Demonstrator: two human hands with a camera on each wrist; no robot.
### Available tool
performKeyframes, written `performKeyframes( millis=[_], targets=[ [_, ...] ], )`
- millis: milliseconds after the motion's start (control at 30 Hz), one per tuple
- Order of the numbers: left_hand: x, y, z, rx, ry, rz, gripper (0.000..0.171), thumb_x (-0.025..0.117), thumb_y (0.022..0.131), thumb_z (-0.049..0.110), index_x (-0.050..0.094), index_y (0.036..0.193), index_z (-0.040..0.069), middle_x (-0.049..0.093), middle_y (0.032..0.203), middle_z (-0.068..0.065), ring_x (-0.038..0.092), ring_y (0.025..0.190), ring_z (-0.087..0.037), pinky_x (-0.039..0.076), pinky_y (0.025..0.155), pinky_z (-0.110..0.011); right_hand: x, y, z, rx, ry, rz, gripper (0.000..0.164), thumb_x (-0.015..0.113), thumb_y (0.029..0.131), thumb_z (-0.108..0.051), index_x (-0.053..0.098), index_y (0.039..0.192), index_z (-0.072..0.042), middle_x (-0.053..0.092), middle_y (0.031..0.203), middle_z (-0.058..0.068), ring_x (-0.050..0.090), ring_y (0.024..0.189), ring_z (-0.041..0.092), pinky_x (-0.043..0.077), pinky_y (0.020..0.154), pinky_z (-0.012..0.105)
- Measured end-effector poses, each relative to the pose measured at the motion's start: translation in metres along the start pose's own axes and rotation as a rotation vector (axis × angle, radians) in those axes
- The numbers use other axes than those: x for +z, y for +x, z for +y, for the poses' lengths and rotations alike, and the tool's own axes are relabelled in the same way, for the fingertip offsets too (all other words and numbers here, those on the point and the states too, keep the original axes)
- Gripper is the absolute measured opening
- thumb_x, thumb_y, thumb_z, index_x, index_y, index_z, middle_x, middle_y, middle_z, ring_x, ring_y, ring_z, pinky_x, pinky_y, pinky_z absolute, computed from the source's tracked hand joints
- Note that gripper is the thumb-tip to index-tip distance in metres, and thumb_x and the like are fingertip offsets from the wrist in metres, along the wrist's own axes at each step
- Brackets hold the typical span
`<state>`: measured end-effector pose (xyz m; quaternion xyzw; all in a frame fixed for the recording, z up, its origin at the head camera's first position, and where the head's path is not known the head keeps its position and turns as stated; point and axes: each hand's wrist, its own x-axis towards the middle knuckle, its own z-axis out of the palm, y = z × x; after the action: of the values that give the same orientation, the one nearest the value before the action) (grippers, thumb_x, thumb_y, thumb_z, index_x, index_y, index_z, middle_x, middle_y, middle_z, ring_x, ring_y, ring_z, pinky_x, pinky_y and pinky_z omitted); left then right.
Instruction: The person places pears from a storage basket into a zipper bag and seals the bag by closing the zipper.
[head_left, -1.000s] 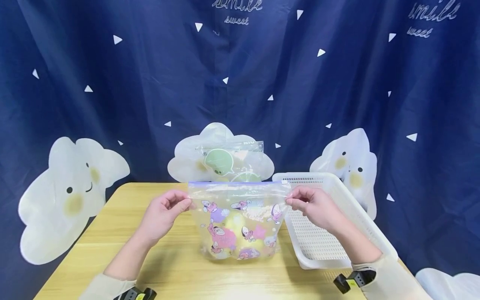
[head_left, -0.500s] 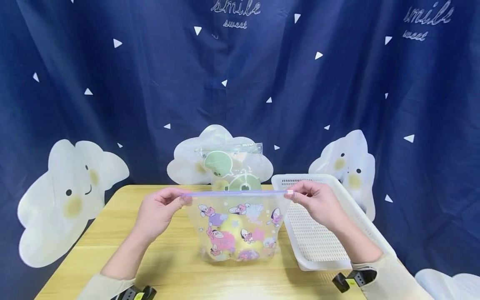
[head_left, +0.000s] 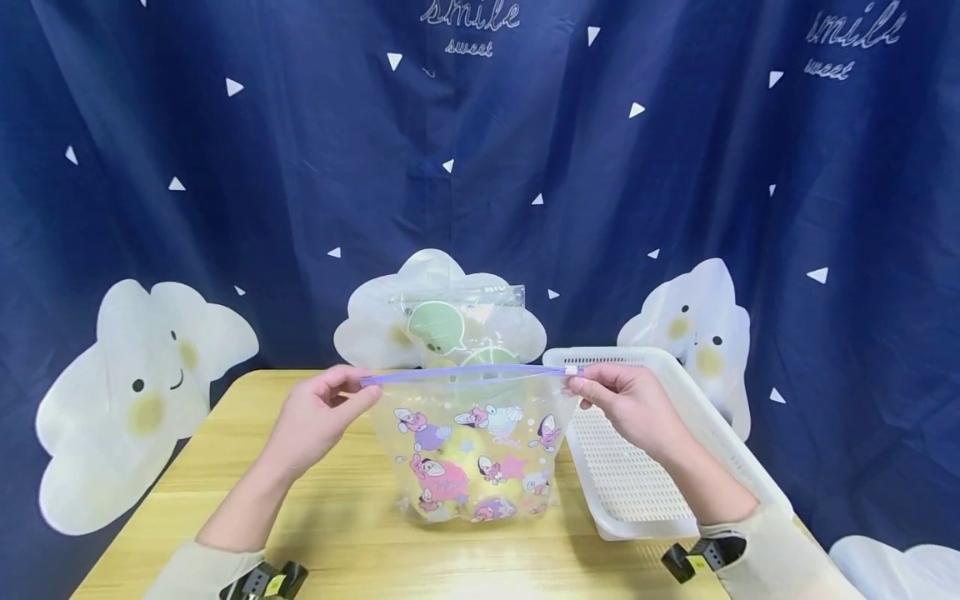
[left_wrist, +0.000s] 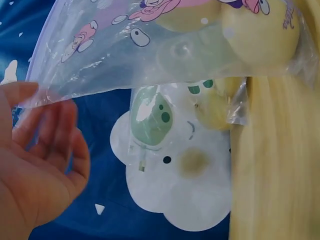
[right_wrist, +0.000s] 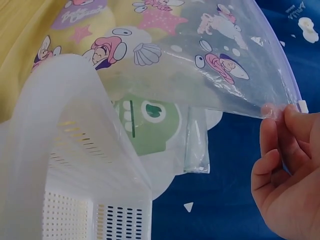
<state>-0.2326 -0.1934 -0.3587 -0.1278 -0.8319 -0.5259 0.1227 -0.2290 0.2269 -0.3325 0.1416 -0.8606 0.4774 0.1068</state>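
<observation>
A clear zip bag with pink and purple cartoon prints and a lilac zip strip stands upright on the table. Round yellow things lie inside it; their kind is blurred by the plastic. My left hand pinches the bag's top left corner between thumb and fingers. At the top right corner, my right hand pinches the edge beside the white slider. Behind stands a second clear bag with green prints, partly hidden by the first. Something yellow shows inside that one.
To the right of the bag, a white perforated plastic basket sits on the wooden table. The basket's near wall rises close under my right wrist. A dark blue curtain with white cloud prints hangs behind the table.
Both hands have shifted from the bag's sides up to the ends of its zip strip. The strip dipped toward me, then rose again slightly. The basket and rear bag stay put.
</observation>
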Motion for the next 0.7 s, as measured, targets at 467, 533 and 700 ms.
performKeyframes(
  millis=[467,533,700],
  targets=[
    [0.082,0.042,0.117,0.393,0.346,-0.168,0.034,0.084,0.096,0.031,0.082,0.125,0.015,0.079,0.12,-0.001,0.074,0.115,-0.021,0.062,0.102,-0.043,0.002,0.002,-0.002,-0.02,0.025,-0.001,0.014,0.076,0.105,-0.018,0.084,0.102,-0.006,0.082,0.095,0.007,0.069,0.078,0.01,0.056,0.07,0.025],
    [0.1,0.049,0.128,0.419,0.398,-0.215,0.031,0.084,0.096,0.032,0.082,0.122,0.015,0.08,0.117,-0.002,0.075,0.111,-0.021,0.063,0.1,-0.04,0.003,0.002,-0.001,-0.021,0.028,-0.002,0.014,0.076,0.104,-0.017,0.084,0.102,-0.006,0.082,0.093,0.005,0.068,0.077,0.011,0.055,0.069,0.026],
    [0.136,0.06,0.143,0.443,0.507,-0.282,0.027,0.082,0.098,0.033,0.084,0.117,0.015,0.078,0.11,-0.002,0.073,0.104,-0.018,0.061,0.095,-0.036,0.002,0.0,-0.001,-0.032,0.024,0.004,0.013,0.076,0.104,-0.017,0.084,0.102,-0.007,0.08,0.089,-0.001,0.068,0.077,0.011,0.056,0.071,0.025]
  ],
)
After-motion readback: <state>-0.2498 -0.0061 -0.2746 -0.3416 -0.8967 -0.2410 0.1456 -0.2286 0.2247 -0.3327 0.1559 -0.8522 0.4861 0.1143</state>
